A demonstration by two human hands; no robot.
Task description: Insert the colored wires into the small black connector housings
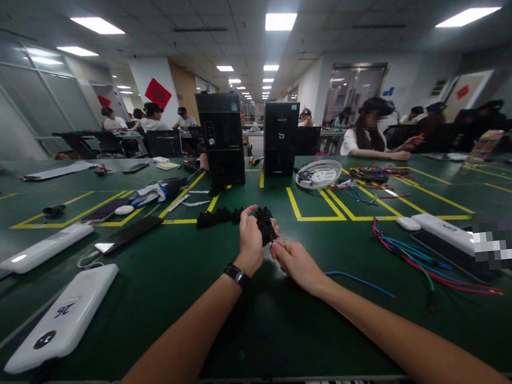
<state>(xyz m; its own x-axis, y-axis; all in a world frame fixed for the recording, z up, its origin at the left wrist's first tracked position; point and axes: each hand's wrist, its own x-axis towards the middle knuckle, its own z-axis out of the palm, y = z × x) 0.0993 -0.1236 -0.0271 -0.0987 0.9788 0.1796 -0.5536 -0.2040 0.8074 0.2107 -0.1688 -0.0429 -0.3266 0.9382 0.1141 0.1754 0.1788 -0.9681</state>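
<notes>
My left hand (251, 240) is closed around a black block-shaped part (266, 224) with a ridged top, held up above the green table. My right hand (297, 263) meets it at its lower edge, thumb and forefinger pinched together. What sits between those fingertips is too small to make out. A blue wire (364, 283) lies on the table just right of my right wrist; whether it runs on into the fingers is hidden. Beyond my left hand stands a row of similar black parts (215, 217).
Two black computer towers (224, 141) (281, 138) stand ahead. To their right are a white basket (318, 174) and a wire heap (376, 175). A bundle of coloured wires (418, 255) lies right; white power banks (64, 319) lie left. A person (368, 130) sits across the table.
</notes>
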